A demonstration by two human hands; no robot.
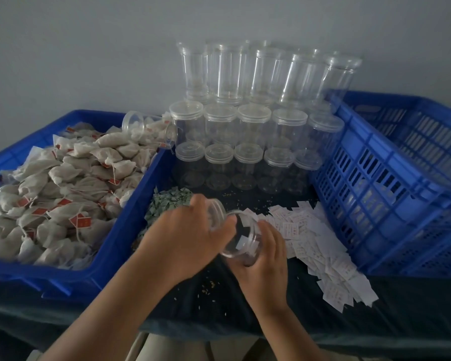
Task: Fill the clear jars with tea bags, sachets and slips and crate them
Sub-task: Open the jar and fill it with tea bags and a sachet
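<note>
Both hands are clasping one clear plastic jar [242,243] just left of the white paper slip pile [323,251], left hand [190,230] curling over its top end, right hand [266,256] cupping underneath. Its long axis is tilting, and the slips are lying nearer the right hand.

A small packing workshop: bulk tea bags [50,183] in a blue tray [110,256], stacked empty jars [245,121], a slatted crate [375,178]

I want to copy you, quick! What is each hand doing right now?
Left hand: closed round one end of the clear jar.
Right hand: closed round the same jar, from below.
</note>
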